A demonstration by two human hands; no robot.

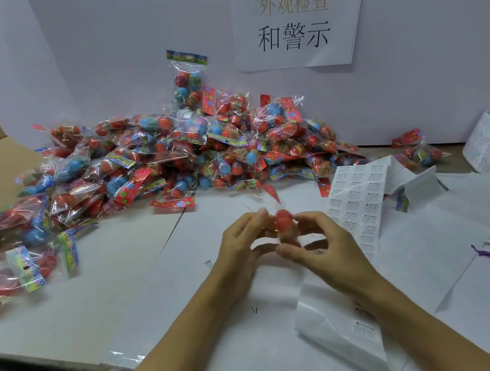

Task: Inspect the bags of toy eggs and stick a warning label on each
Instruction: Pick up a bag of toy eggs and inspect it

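Held one bag (pixel 286 226) between left hand (pixel 241 246) and right hand (pixel 325 246), each grip narrow around it. Left big pile (pixel 174 153) seemingly unlabelled; label sheet (pixel 357 200) beside.

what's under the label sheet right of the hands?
The label sheet lies on white paper covering the table. A folded white sheet overlaps its right edge; a bag header peeks out there. Anything directly beneath is hidden.
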